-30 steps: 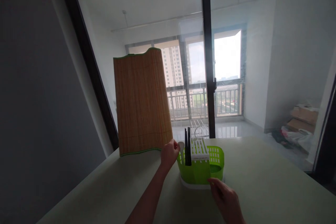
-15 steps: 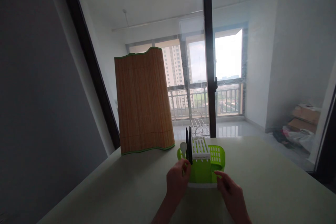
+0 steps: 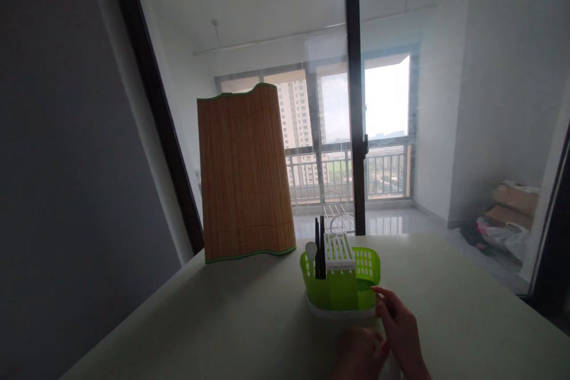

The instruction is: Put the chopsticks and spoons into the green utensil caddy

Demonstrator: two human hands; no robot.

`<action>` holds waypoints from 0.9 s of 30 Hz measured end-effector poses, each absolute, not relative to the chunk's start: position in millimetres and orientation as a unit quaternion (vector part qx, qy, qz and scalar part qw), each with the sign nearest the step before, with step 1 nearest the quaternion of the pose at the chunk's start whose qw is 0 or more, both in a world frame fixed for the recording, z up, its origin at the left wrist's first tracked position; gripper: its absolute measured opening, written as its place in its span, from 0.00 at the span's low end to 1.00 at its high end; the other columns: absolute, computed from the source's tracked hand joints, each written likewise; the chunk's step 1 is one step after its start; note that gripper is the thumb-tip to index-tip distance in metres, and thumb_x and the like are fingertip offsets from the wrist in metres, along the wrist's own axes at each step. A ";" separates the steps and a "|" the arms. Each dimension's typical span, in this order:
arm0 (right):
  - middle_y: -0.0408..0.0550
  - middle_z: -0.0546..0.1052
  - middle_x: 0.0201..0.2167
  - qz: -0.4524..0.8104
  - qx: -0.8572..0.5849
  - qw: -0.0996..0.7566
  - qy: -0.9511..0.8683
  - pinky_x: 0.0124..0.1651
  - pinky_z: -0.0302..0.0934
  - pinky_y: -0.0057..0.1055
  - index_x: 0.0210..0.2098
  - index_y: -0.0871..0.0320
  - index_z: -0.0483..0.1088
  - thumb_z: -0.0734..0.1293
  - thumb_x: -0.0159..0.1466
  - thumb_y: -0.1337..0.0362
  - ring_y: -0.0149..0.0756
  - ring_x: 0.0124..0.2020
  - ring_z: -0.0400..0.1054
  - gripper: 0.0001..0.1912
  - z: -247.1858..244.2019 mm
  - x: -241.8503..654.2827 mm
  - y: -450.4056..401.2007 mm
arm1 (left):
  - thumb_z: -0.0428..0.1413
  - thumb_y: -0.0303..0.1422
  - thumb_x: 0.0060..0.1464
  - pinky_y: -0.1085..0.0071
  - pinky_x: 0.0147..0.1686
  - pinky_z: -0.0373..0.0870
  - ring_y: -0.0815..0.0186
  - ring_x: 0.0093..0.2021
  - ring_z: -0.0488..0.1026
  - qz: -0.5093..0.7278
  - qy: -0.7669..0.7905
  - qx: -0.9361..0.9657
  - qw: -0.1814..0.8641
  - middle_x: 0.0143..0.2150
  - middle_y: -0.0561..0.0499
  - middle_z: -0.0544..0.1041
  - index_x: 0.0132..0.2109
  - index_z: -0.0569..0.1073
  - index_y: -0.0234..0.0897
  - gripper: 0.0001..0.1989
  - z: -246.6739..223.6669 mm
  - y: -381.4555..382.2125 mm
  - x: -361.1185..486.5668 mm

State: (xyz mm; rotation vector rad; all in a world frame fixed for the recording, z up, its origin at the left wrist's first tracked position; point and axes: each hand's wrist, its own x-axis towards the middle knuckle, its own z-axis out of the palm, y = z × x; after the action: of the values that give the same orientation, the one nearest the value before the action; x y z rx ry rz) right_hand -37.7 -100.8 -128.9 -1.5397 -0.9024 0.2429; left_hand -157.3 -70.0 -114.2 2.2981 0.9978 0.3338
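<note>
A green utensil caddy with a white base stands on the table. A white spoon and several black chopsticks are upright in its left part. My left hand is low in front of the caddy, smeared by motion, close against my right hand; its fingers cannot be read. My right hand is at the caddy's front right corner, fingers curled and thumb side toward the caddy. A pale shape shows below the hands, too hidden to name.
A white slotted knife holder top forms the caddy's middle. A bamboo mat with green edging stands on the pale table to the left. Behind the glass are a wire rack and some cardboard boxes.
My left hand has left the spoon and chopsticks at the caddy's left and come down and right, toward my right hand. My right hand has shifted slightly right.
</note>
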 end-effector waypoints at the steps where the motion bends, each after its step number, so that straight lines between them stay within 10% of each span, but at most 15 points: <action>1: 0.40 0.68 0.20 0.106 -0.672 0.619 -0.393 0.26 0.55 0.30 0.44 0.60 0.73 0.59 0.59 0.46 0.33 0.21 0.59 0.26 -129.0 -37.8 -100.9 | 0.51 0.43 0.56 0.65 0.37 0.69 0.56 0.39 0.79 0.125 0.363 0.873 0.301 0.36 0.45 0.82 0.40 0.81 0.42 0.16 -113.7 -71.3 -156.6; 13: 0.35 0.62 0.15 0.012 -0.669 0.582 -0.462 0.21 0.53 0.25 0.41 0.58 0.74 0.59 0.63 0.49 0.29 0.16 0.57 0.21 -123.6 -47.2 -104.7 | 0.55 0.36 0.52 0.65 0.32 0.67 0.60 0.33 0.76 0.143 0.321 0.893 0.279 0.33 0.48 0.81 0.36 0.79 0.43 0.09 -113.0 -60.0 -188.5; 20: 0.45 0.78 0.30 -0.150 -0.557 0.474 -0.665 0.32 0.61 0.24 0.42 0.56 0.69 0.59 0.67 0.64 0.29 0.27 0.71 0.09 -116.3 -75.8 -116.4 | 0.48 0.36 0.61 0.74 0.28 0.59 0.69 0.27 0.71 0.331 0.367 0.862 0.115 0.28 0.52 0.76 0.35 0.73 0.38 0.12 -15.9 -31.3 -258.2; 27: 0.40 0.71 0.19 -0.221 -0.465 0.408 -0.754 0.25 0.54 0.28 0.35 0.57 0.67 0.58 0.64 0.72 0.30 0.19 0.65 0.07 -111.8 -106.9 -117.8 | 0.48 0.41 0.62 0.75 0.30 0.62 0.70 0.27 0.72 0.530 0.354 0.769 -0.052 0.29 0.54 0.77 0.40 0.73 0.38 0.14 60.8 18.8 -275.5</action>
State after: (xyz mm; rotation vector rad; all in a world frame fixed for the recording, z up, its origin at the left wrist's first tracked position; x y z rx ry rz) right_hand -106.9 -117.8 -111.8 -1.1733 -1.9005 -0.5573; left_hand -275.5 18.8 60.8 2.4982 1.1504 1.7217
